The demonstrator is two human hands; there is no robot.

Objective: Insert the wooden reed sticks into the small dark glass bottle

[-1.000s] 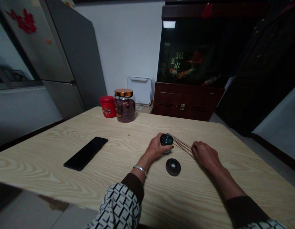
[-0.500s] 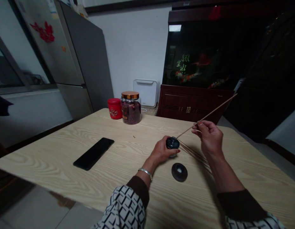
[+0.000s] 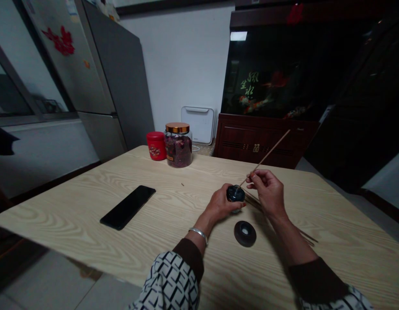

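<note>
My left hand (image 3: 220,201) is wrapped round a small dark, shiny round incense holder (image 3: 235,193) and steadies it on the table. My right hand (image 3: 267,191) pinches a long thin incense stick (image 3: 273,150) near its lower part. The stick slants up to the right, and its lower end meets the top of the holder; how deep it sits cannot be made out. More incense sticks (image 3: 307,237) lie on the table, partly hidden beneath my right hand and forearm. Nearer to me rests a dark round disc (image 3: 245,234) with a pale centre.
A black phone (image 3: 128,207) lies on the wooden table (image 3: 73,215) to the left. Toward the back edge stand a red canister (image 3: 156,146) and a glass jar (image 3: 179,148) with a copper-coloured lid. Beyond are a fridge (image 3: 122,77) and a fish tank (image 3: 267,73).
My right hand has slid down and left toward the holder, and the stick has come down with it. The left hand keeps its grip on the holder.
</note>
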